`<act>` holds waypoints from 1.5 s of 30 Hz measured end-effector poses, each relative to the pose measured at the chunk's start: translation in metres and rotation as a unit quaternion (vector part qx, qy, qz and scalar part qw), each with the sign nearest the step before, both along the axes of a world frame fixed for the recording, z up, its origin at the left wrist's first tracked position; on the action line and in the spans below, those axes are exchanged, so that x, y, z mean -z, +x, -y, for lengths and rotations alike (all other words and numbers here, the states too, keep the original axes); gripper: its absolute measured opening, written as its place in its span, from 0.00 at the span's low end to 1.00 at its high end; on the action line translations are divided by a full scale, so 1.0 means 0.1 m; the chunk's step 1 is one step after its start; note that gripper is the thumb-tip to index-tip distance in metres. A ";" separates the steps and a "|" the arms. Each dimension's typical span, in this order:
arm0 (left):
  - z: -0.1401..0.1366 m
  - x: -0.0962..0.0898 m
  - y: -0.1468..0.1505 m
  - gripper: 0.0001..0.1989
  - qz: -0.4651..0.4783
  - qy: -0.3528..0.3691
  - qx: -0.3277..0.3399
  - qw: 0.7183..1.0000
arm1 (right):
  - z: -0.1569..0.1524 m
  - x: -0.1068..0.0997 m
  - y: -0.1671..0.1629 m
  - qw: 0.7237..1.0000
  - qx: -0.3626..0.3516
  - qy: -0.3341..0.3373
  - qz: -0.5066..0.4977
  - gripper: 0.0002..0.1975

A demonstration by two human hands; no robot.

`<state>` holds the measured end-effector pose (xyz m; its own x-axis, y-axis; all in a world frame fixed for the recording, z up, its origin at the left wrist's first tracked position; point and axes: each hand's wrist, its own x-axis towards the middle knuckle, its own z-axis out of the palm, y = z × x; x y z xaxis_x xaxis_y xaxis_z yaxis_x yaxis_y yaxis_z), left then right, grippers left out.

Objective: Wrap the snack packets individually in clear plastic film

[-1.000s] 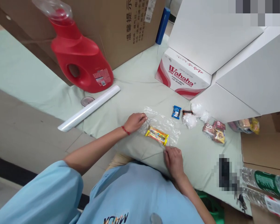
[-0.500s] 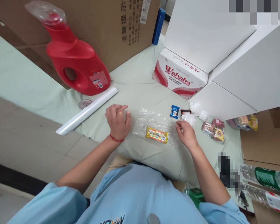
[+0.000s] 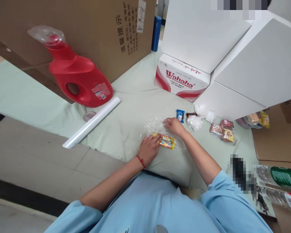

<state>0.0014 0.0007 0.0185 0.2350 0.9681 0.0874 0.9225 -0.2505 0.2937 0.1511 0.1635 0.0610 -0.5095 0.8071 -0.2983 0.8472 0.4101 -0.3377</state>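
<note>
A yellow wrapped snack bar lies on a crumpled sheet of clear plastic film in front of my body. My left hand, with a red cord at the wrist, rests flat over the bar's left end, fingers stretched out and covering part of it. Above the bar, my right hand has its fingers together at the film's far edge, seemingly pinching it. A small blue snack packet lies just beyond the right hand.
Crumpled clear plastic and snack packets lie on the right. A red detergent bottle and white roll stand and lie left. A Wahaha carton and cardboard box bound the back. Water bottles are right.
My left hand has moved right and down onto the snack bar. My right hand has moved left and up to the film's far edge, and the film is more bunched. The view has shifted slightly.
</note>
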 end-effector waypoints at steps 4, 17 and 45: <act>-0.04 0.01 -0.03 0.18 0.032 -0.012 -0.007 0.999 | 0.42 -0.08 0.22 0.986 -0.135 0.037 -0.089 0.16; -0.25 0.15 -0.62 0.19 0.347 0.043 -0.317 0.882 | 1.20 0.20 0.32 0.973 -0.201 0.111 -0.007 0.23; 0.13 0.04 0.54 0.33 -0.078 -0.033 -0.059 0.995 | 1.30 0.55 1.11 0.937 0.234 0.196 -0.169 0.19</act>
